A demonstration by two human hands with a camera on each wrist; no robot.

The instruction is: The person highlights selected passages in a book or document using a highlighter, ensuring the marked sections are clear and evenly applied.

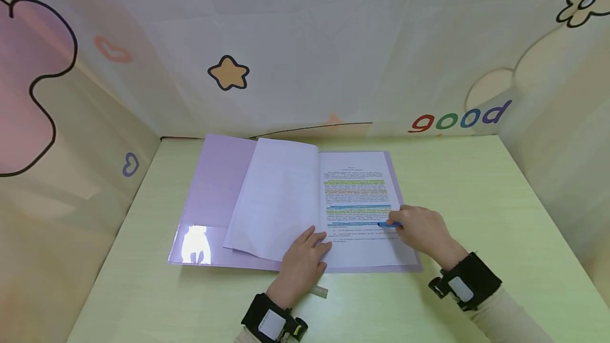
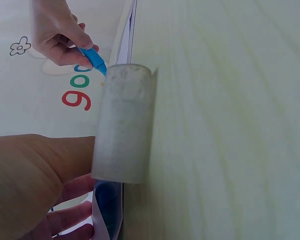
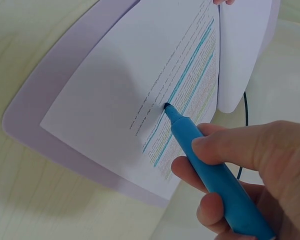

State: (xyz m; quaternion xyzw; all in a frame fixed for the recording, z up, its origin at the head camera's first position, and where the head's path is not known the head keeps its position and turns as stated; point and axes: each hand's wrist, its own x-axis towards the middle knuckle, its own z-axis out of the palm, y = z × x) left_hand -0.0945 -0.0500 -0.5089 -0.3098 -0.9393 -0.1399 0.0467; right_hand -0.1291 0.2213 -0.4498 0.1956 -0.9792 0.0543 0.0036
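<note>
My right hand (image 1: 421,229) pinches a blue highlighter (image 3: 210,175) between thumb and fingers, its tip touching the printed page (image 1: 359,253). Lines on that page bear blue, yellow-green and orange-red marks. The page belongs to a lilac folder (image 1: 216,179) lying spread on the table, with a blank turned leaf (image 1: 281,195) on its left side. My left hand (image 1: 305,258) rests on the lower middle of the pages near the fold, fingers extended. A small grey-white piece (image 2: 122,125) is beside the left hand, by the folder's lower edge; its kind is unclear.
The folder lies on a pale green wood-grain table (image 1: 476,200). A light cloth backdrop (image 1: 310,68) with printed stars, hearts and letters stands behind and along both sides. Black straps with small devices sit around both wrists.
</note>
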